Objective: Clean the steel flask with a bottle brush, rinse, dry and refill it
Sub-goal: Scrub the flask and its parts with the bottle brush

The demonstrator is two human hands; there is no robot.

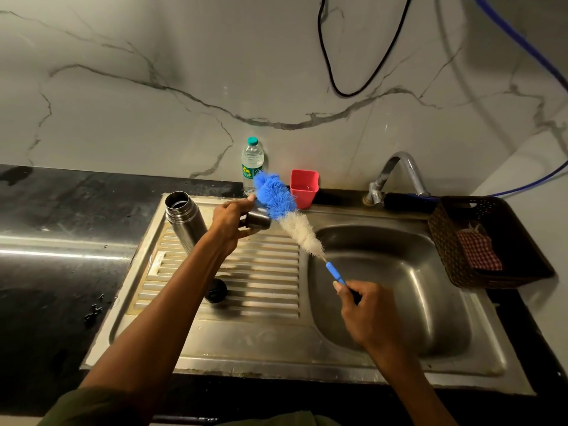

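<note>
Over one sink (307, 348), left fingers (246, 200) hold one cup (258, 219), right fingers (339, 285) one brush (276, 198).

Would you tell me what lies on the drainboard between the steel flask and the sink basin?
In the head view, the left hand holding a steel cup against the brush.

The flask (186, 221) stands at the back left corner of the drainboard (264, 290); the basin (396, 287) lies right of it, the basket (485, 241) at the table's right edge.
</note>
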